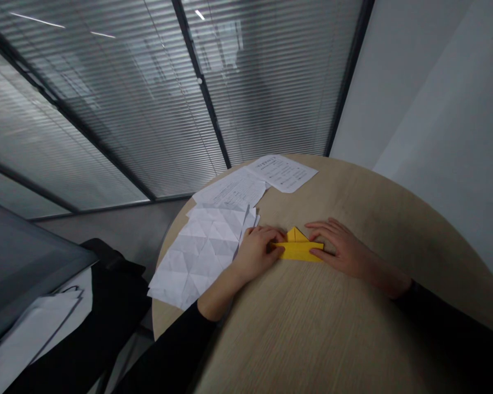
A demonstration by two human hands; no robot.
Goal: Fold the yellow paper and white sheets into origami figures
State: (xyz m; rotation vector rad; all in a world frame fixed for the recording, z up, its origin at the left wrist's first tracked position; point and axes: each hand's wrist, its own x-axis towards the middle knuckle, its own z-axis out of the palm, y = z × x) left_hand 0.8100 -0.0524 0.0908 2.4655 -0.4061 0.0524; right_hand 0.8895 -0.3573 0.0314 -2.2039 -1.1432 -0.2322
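Note:
A folded yellow paper boat [298, 251] lies on the wooden table [312, 328], with a small triangular peak rising above its long flat band. My left hand [258, 249] pinches the left end of the band between thumb and fingers. At the other end, my right hand [340, 246] has its thumb on the band's right tip, while its fingers reach over behind, close to the peak. The fingertips hide both ends of the paper in part.
Left of my hands lies a creased white sheet [207, 246] on other papers. Printed sheets [285, 172] lie near the far edge. A dark chair with white papers [45, 323] stands lower left. Blinds [267, 82] and a wall [427, 82] rise beyond the table.

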